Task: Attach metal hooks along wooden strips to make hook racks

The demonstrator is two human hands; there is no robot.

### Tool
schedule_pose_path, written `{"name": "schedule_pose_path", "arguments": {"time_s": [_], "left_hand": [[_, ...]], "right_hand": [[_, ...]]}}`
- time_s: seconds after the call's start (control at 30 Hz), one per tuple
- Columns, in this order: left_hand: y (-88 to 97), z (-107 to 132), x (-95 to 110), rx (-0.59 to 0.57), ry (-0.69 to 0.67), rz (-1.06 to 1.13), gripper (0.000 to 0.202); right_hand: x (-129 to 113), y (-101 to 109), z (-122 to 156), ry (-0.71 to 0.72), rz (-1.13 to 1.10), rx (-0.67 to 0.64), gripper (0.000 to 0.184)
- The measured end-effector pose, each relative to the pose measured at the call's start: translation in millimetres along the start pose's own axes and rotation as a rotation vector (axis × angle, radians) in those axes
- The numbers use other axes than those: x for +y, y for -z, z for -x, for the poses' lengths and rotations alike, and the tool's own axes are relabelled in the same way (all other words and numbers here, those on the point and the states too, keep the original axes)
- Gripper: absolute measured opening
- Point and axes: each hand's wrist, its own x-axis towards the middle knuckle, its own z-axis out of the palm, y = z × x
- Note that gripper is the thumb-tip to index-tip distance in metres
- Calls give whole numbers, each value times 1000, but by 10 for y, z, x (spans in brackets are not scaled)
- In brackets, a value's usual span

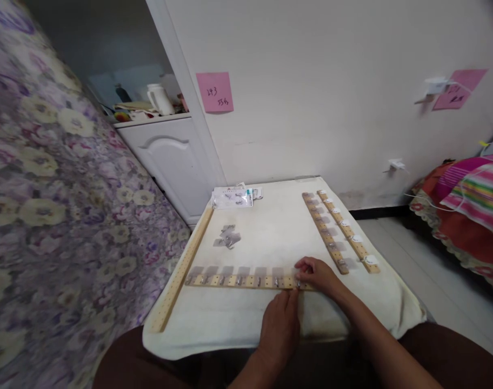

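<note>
A light wooden strip with holes [248,281] lies crosswise near the table's front. Along it sits a row of small see-through cards [243,271], each with a small silvery metal piece. Toward the strip's right end, my right hand [318,274] bends over the last card with its fingertips pinched at the metal piece [299,283]. My left hand [279,321] comes from the front, fingers closed together, its tips at the same metal piece by the strip's near edge. Fingertips hide the exact grip. Several loose cards with metal pieces [227,237] lie in a pile farther left.
Two filled wooden strips [325,232] [349,231] lie at the table's right. A bare perforated strip [181,272] runs along the left edge. Clear packets [232,198] lie at the back left on the cream cloth [271,227]. A flowered curtain [80,189] hangs left.
</note>
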Motion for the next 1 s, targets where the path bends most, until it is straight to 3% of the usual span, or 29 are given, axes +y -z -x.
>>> {"name": "schedule_pose_path", "arguments": {"time_s": [0.27,1.0], "left_hand": [[18,16,25,12,25,-16,54],[38,-5,29,-28,22,-30,56]], "right_hand": [[-38,47,10,70,-12,35,25],[13,-2,-7,-11,-48,5,31]]}}
